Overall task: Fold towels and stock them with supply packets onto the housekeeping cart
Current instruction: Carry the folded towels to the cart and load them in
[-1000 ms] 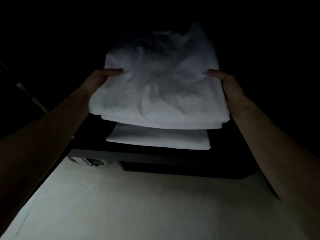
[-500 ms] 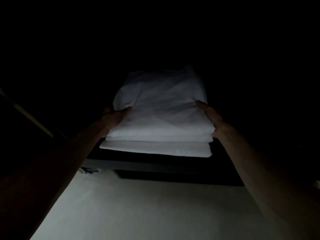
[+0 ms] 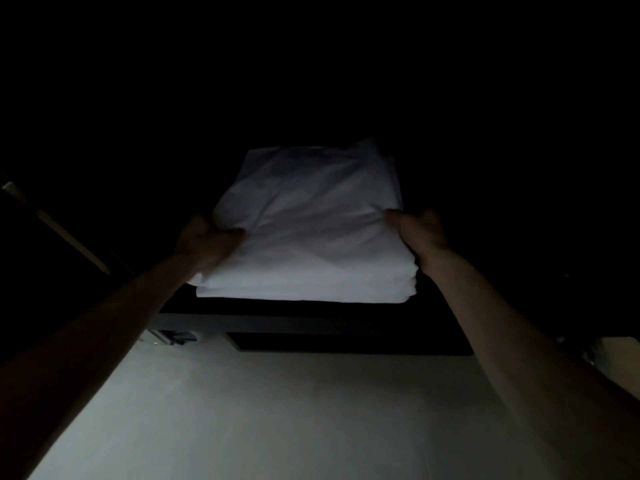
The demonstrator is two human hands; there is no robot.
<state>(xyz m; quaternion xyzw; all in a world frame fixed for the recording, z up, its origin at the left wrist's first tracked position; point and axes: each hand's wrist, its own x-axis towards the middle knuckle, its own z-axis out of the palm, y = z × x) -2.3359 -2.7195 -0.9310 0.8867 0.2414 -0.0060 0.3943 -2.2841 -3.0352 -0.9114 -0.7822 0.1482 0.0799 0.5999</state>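
Observation:
The scene is very dark. A folded white towel [image 3: 311, 223] lies on top of another folded white towel [image 3: 304, 292], stacked on the dark cart shelf [image 3: 311, 308]. My left hand [image 3: 204, 242] grips the upper towel's left edge, thumb on top. At the right edge, my right hand [image 3: 420, 232] grips the same towel, its fingers tucked at the side. No supply packets are visible.
A pale surface [image 3: 277, 410] stretches below the cart toward me. A small dark fitting [image 3: 175, 337] sits at the cart's lower left. A pale slanted bar [image 3: 69, 240] crosses the dark at left. Everything beyond the towels is black.
The upper towel came down from mid-air onto the lower towel and now rests on it. Both hands followed it forward and still hold its side edges.

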